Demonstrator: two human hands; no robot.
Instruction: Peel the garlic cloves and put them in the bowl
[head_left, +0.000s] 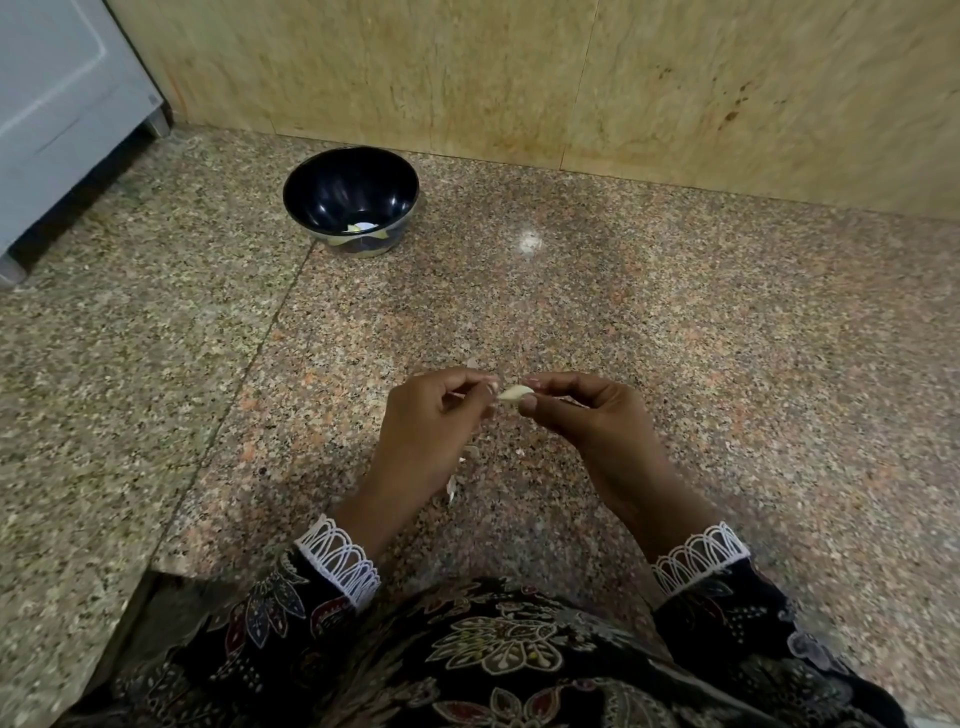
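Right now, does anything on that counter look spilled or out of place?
Only small bits: pale garlic skins lie scattered on the granite counter under the hands, as peeling leaves them. The bowl stands upright, and both hands hold the garlic clove.

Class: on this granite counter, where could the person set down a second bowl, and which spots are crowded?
Free: the wide stretch between the bowl and the hands, and the counter right of the right hand up to the wall. Crowded: under and beside the left hand, where skins lie; both hands pinch a clove there.
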